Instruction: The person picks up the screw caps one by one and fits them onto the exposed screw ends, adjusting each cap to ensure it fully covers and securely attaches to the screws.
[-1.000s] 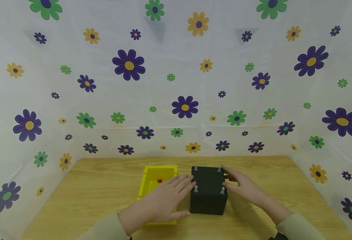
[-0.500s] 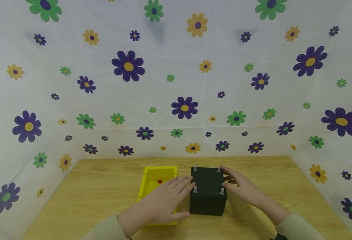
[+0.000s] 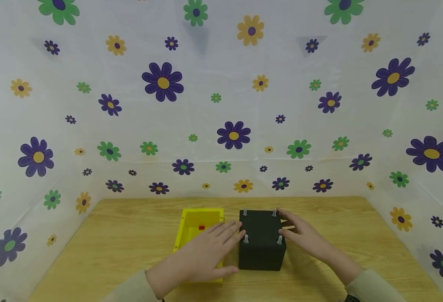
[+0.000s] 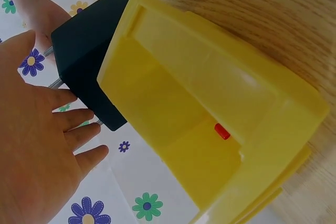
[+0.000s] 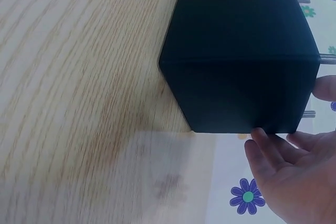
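A black box (image 3: 262, 256) stands on the table, with several slim grey pegs (image 3: 246, 239) upright at its top corners. From the left, my left hand (image 3: 206, 251) reaches over a yellow bin (image 3: 221, 214), palm down. Its straight fingertips lie at the box's left top edge. On the other side, my right hand (image 3: 305, 235) rests its fingertips against the box's right face, the thumb by the top edge. The right wrist view shows those fingers (image 5: 268, 150) loosely bent against the side. Inside the bin lies a small red cylinder (image 4: 222, 131), partly apart from the wall.
The bin stands just left of the box, its near part hidden under my left hand and forearm. Wood-grain table (image 3: 130, 239) surrounds both. A white flower-print sheet (image 3: 191, 113) rises behind the table and along both sides.
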Demonstrator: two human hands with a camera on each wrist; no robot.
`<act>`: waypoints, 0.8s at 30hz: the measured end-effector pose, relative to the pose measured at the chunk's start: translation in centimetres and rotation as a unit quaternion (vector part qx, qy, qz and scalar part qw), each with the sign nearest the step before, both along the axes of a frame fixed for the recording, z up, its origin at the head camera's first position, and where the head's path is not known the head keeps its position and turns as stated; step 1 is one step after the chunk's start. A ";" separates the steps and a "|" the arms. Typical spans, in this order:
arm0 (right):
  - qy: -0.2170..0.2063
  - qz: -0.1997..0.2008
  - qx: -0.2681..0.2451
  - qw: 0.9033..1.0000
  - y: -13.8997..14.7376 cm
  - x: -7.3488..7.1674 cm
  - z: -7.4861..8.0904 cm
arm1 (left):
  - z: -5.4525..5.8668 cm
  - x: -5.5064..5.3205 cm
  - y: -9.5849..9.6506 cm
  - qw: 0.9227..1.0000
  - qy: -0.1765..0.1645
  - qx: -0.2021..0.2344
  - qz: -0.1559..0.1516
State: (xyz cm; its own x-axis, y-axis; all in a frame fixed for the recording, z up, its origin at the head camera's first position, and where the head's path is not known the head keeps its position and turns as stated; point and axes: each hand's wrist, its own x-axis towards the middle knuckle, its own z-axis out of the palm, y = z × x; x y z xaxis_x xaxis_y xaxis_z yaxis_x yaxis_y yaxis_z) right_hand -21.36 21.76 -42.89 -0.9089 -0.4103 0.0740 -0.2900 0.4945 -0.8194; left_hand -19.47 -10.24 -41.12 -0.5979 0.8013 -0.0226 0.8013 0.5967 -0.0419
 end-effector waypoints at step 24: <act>-0.110 -0.069 -0.108 0.986 0.0 -0.4 -0.8 | 1.1 -0.5 -1.2 1.000 -0.017 0.010 0.020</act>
State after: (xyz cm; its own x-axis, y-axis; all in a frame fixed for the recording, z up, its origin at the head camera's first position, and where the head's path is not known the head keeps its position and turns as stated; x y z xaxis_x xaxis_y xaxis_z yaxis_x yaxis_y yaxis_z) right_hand -21.81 21.74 -43.66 -0.9587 -0.2782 -0.0587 -0.0360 0.3234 -0.9456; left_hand -19.95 -11.41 -40.03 -0.6281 0.7776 -0.0275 0.7780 0.6283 -0.0036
